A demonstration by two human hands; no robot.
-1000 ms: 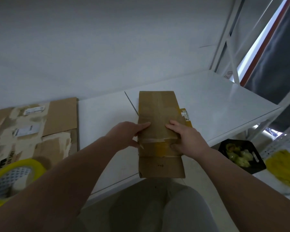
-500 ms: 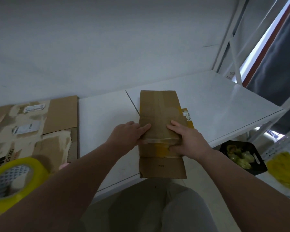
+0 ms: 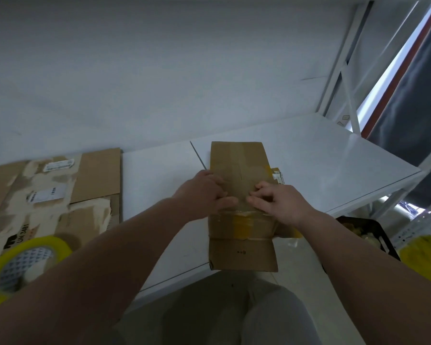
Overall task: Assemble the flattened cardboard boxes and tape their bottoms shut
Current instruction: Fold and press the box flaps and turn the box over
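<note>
- A person's left hand (image 3: 204,192) held the flattened cardboard box (image 3: 239,165) at its left edge, with fingers bent onto the top face and the thumb laid across it toward the middle. It could not be made out whether any finger reached under the edge.
- The right hand (image 3: 278,202) sat on the box's right half with fingers curled, their tips digging at a band of clear tape (image 3: 244,210). What they had caught, if anything, was hidden under the knuckles.
- The box lay flat and lengthwise on the white surface (image 3: 321,158). Its near flap hung past the surface's near edge, above the person's grey-clad legs (image 3: 234,312).
- A strip of yellow tape (image 3: 246,224) crossed the box just near of the hands. A small printed mark on the near flap was too small to read.
- A label (image 3: 278,176) peeked out at the box's right edge, mostly covered.
- A roll of yellow tape (image 3: 23,265) lay at the near left, partly cut off by the left forearm.
- Beneath and beyond the roll were more flattened cardboard sheets (image 3: 95,175), torn and labelled and running out of frame to the left.
- A black tray (image 3: 376,232) showed below the surface's right end, its contents blurred and half hidden behind the right forearm.
- A yellow object (image 3: 426,260) at the right border was cut off and could not be identified.
</note>
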